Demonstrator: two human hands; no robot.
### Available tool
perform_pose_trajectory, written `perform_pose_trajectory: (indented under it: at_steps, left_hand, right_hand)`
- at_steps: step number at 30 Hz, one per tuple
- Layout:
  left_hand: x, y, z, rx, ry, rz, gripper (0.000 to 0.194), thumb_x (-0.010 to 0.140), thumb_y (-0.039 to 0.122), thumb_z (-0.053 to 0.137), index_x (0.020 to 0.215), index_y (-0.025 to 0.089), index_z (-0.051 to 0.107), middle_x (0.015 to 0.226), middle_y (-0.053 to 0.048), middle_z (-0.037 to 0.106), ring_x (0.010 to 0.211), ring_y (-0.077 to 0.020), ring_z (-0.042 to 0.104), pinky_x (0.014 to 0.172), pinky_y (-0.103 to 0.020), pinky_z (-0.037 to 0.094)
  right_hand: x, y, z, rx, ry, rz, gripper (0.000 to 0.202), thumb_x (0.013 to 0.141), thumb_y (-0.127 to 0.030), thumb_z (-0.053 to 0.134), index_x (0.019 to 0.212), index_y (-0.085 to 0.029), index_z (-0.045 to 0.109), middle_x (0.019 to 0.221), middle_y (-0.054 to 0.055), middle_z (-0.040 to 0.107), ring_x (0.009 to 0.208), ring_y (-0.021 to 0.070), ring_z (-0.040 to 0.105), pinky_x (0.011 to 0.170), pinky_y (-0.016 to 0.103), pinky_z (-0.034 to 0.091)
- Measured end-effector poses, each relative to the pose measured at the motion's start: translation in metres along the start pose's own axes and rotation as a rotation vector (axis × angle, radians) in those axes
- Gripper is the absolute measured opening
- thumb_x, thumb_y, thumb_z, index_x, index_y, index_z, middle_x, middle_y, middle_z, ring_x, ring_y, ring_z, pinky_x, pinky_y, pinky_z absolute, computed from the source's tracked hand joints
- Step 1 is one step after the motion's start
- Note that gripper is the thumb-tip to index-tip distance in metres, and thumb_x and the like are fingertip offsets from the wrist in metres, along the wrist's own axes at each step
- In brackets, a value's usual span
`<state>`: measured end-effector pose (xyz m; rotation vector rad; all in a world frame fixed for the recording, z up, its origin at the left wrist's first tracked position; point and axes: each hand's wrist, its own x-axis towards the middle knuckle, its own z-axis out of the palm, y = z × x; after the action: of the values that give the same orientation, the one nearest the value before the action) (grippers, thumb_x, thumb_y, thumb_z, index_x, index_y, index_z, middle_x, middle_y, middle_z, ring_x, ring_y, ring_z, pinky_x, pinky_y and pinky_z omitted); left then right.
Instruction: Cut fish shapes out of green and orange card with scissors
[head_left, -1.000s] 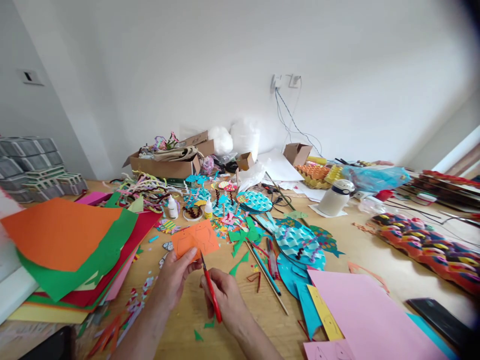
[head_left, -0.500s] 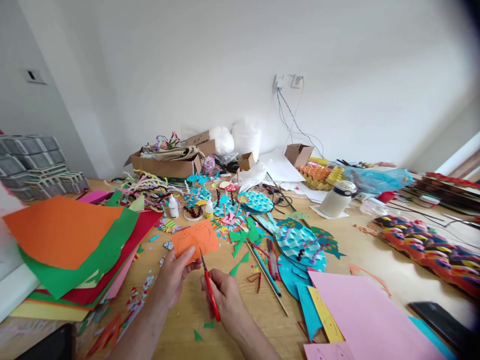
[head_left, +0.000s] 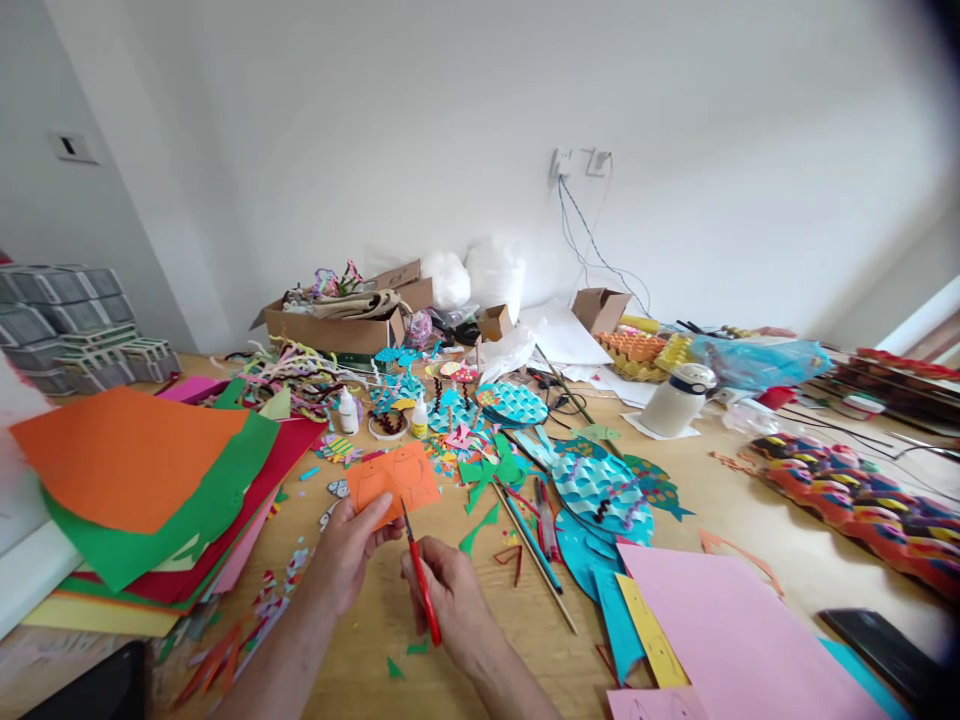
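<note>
My left hand [head_left: 355, 545] pinches the lower edge of an orange paper piece [head_left: 409, 480] that has drawn outlines on it. Red-handled scissors [head_left: 424, 590] are in my right hand [head_left: 448, 600], their blades pointing up at the paper's lower edge. Small green paper scraps [head_left: 395, 668] lie on the table below my hands. Just beyond the orange paper stand two small glue bottles, one white [head_left: 348, 412] and one with a yellow label [head_left: 419, 416].
Stacked coloured sheets [head_left: 135, 470] lie at the left. Blue paper fish shapes [head_left: 600, 490], a pink sheet [head_left: 735, 630] and a phone [head_left: 877, 640] are at the right. A cardboard box [head_left: 330, 330] and a white jar [head_left: 675, 402] stand farther back.
The view has shifted very slightly. My hands, the paper and the scissors hold nearly the same positions.
</note>
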<state>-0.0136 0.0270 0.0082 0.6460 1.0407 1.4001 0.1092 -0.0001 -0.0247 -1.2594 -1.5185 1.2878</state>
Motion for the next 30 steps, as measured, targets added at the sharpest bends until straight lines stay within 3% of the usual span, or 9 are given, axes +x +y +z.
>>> perform_pose_trajectory:
  at_steps: [15, 24, 30]
  left_hand:
    - [-0.0018, 0.0015, 0.0028, 0.007, -0.001, -0.011, 0.031, 0.048, 0.028, 0.08, 0.07, 0.014, 0.063, 0.059, 0.001, 0.068, 0.051, -0.0135, 0.06, 0.05, -0.025, 0.05]
    - [-0.0027, 0.0003, 0.0019, 0.051, -0.059, -0.048, 0.032, 0.05, 0.031, 0.079, 0.072, 0.014, 0.064, 0.061, 0.0, 0.068, 0.052, -0.013, 0.06, 0.051, -0.026, 0.049]
    - [-0.0019, 0.0003, 0.0007, 0.052, -0.079, -0.059, 0.03, 0.051, 0.03, 0.079, 0.072, 0.014, 0.064, 0.062, 0.001, 0.068, 0.053, -0.0127, 0.06, 0.052, -0.026, 0.05]
  right_hand:
    - [0.0017, 0.0066, 0.0013, 0.033, -0.03, 0.026, 0.049, 0.082, -0.061, 0.041, 0.063, -0.016, 0.049, 0.045, -0.006, 0.036, 0.043, 0.0076, 0.035, 0.041, 0.02, 0.025]
    - [0.0003, -0.0003, 0.0001, 0.092, -0.058, 0.057, 0.049, 0.079, -0.065, 0.04, 0.064, -0.018, 0.044, 0.043, -0.007, 0.035, 0.034, 0.0075, 0.035, 0.035, 0.019, 0.027]
    - [0.0018, 0.0046, -0.0011, 0.016, -0.016, 0.026, 0.049, 0.082, -0.062, 0.039, 0.062, -0.018, 0.045, 0.045, -0.005, 0.037, 0.044, 0.0085, 0.037, 0.041, 0.02, 0.026]
